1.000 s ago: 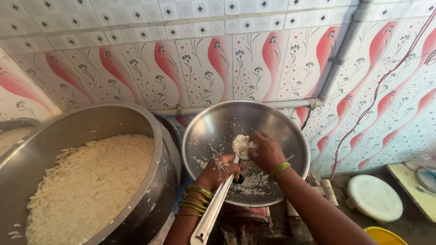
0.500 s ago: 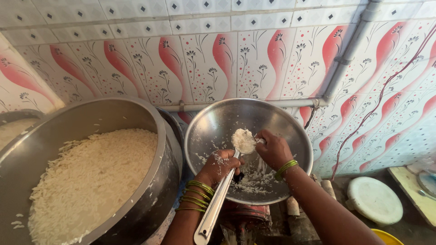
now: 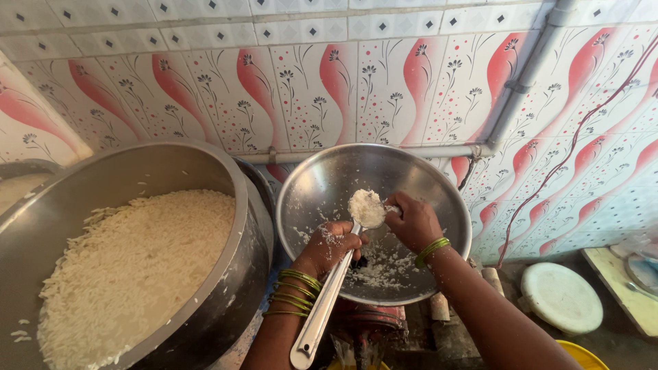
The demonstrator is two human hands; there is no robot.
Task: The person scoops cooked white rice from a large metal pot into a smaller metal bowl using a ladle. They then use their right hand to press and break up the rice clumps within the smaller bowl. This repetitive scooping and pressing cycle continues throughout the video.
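1. Glossy floral wall tiles (image 3: 329, 75) in red and white back my cooking corner.
2. A round, shiny steel bowl (image 3: 322, 185) leans beside a broad pot of cooked rice (image 3: 137, 267).
3. My left hand (image 3: 329, 247) grips a long metal ladle (image 3: 322, 308) over the bowl; my right hand (image 3: 411, 220) pinches at its sticky rice lump (image 3: 367, 207).

Big rice pot (image 3: 226, 205) cut off at left and bottom edges. Yellow container (image 3: 582, 355) mostly out of frame at the bottom. Right hand (image 3: 411, 220) covers part of the ladle's bowl (image 3: 367, 207). Objects at right edge too cropped to identify.
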